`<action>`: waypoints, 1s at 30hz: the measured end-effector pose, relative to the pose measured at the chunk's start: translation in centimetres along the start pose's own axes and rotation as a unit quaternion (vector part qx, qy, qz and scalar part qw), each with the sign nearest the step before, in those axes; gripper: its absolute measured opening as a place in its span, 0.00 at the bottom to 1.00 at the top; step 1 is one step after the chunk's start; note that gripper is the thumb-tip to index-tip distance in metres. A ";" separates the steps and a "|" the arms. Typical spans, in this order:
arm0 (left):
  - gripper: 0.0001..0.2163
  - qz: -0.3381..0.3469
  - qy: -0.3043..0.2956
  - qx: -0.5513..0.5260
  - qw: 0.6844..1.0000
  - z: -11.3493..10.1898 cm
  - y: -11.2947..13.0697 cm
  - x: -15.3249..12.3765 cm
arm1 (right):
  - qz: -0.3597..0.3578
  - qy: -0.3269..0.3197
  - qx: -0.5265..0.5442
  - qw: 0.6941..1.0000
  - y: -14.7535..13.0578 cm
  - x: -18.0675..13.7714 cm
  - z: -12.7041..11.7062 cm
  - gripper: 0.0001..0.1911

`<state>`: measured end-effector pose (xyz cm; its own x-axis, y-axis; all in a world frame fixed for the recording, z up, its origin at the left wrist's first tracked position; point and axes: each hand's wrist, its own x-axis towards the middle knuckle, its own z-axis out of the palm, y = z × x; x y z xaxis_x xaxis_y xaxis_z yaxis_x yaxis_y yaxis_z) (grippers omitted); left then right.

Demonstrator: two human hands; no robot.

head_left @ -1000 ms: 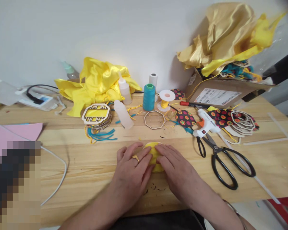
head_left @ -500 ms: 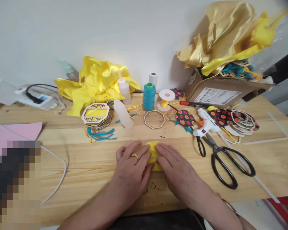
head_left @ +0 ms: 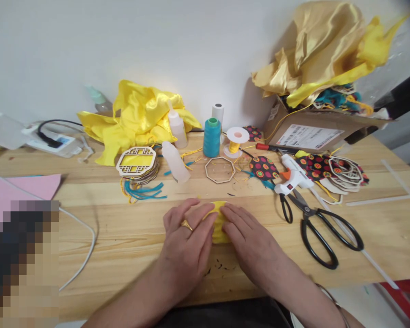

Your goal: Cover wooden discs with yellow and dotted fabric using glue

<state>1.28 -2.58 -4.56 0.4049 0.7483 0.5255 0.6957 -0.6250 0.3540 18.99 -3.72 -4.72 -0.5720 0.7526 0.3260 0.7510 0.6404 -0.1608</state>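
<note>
A small piece of yellow fabric [head_left: 220, 223] lies on the wooden table in front of me, its two sides covered by my fingers. My left hand [head_left: 188, 232], with a gold ring on it, is closed on the left side of the fabric, fingers bent and the index finger stretched along the top edge. From the other side, my right hand [head_left: 246, 230] holds the piece down with its fingers pressed together. A pale rim shows along the fabric's top edge; what lies beneath it is hidden.
Large black-handled scissors [head_left: 307, 212] and a white glue gun [head_left: 292, 177] lie to the right. Behind my hands are an octagonal wooden frame [head_left: 206, 169], blue thread [head_left: 212, 142], a plastic bottle [head_left: 176, 163] and stacked lattice frames [head_left: 136, 171]. A box [head_left: 307, 132] stands back right.
My left hand has shifted slightly and rolled, its thumb tucking in and its index finger lying along the fabric. The right hand stays nearly in place.
</note>
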 end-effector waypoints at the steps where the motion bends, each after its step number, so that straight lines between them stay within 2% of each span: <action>1: 0.13 0.003 -0.013 -0.006 1.000 0.0 0.1 0.0 | -0.001 0.005 -0.003 1.000 0.0 0.0 0.0 0.16; 7: 0.08 -0.024 -0.061 0.024 0.998 0.5 0.3 -0.1 | -0.007 0.010 -0.008 1.000 0.0 0.1 -0.1 0.18; 13: 0.07 -0.031 -0.070 0.041 0.996 0.5 0.3 0.1 | 0.000 0.002 0.017 1.000 -0.1 -0.1 0.0 0.19; 16: 0.07 -0.030 -0.075 0.043 0.996 0.5 0.4 0.1 | 0.090 0.082 0.078 0.989 0.3 -0.4 -0.3 0.19; 18: 0.07 -0.030 -0.078 0.043 0.996 0.4 0.4 0.1 | 0.188 0.158 0.106 0.963 0.8 -0.5 -0.7 0.18; 20: 0.06 -0.030 -0.077 0.042 0.996 0.4 0.4 0.1 | 0.251 0.190 0.122 0.941 1.2 -0.6 -1.1 0.18; 22: 0.06 -0.030 -0.074 0.041 0.996 0.4 0.4 0.1 | 0.251 0.158 0.139 0.945 1.3 -0.6 -1.3 0.18; 26: 0.07 -0.029 -0.077 0.044 0.996 0.4 0.3 0.0 | 0.121 0.008 0.092 0.988 0.4 -0.5 -1.2 0.22; 30: 0.08 -0.023 -0.079 0.047 0.996 0.6 0.2 -0.1 | 0.043 -0.075 0.008 0.996 -0.4 -0.7 -1.1 0.41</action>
<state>1.71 -2.65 -5.01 0.4545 0.8054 0.3804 0.7650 -0.5717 0.2965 19.43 -4.64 -3.87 -0.5499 0.8182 0.1678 0.7943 0.5744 -0.1977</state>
